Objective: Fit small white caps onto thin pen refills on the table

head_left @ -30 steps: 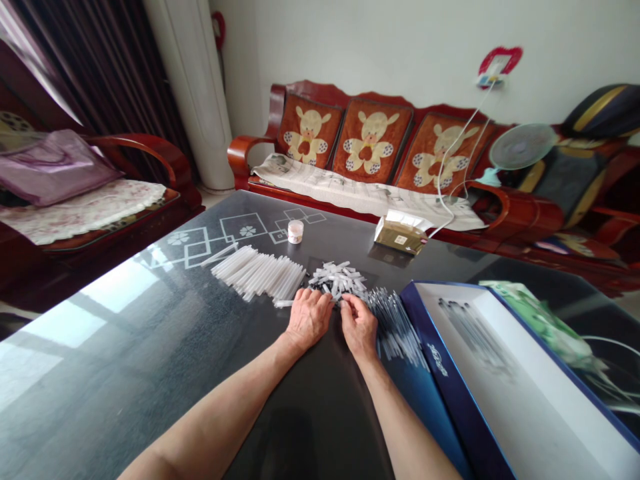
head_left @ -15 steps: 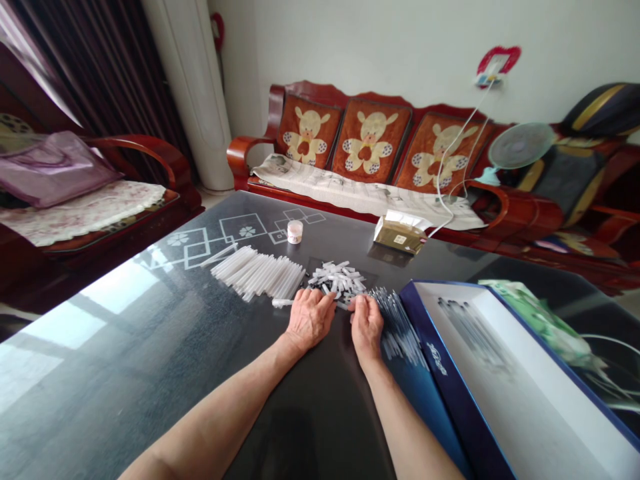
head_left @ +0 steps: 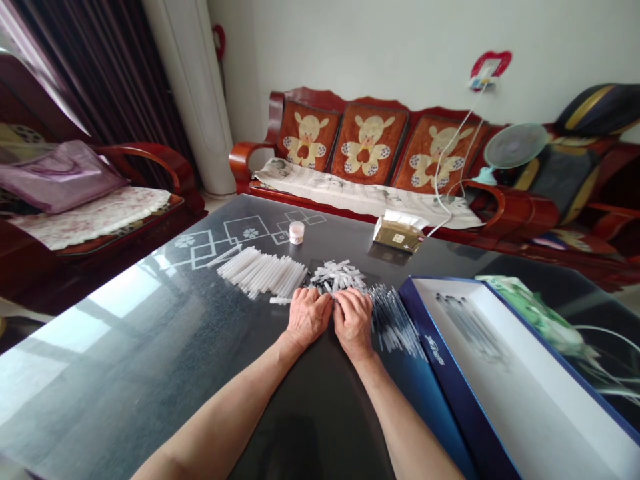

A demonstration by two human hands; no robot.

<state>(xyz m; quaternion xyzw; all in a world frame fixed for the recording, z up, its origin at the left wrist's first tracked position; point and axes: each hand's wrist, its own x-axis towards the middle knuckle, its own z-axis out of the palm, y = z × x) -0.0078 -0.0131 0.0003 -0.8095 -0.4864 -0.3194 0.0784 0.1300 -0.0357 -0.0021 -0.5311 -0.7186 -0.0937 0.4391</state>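
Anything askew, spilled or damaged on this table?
Only something minor: a loose white tube lies off the left end of the row of white tubes, slanted differently from its neighbours. The short white pieces lie in a jumbled heap. No spill or damage is visible.

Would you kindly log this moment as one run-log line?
left hand: curled beside slim white plastic tube | right hand: curled, close against left hand | beyond hands: pile of short white plastic pieces | grip: hidden
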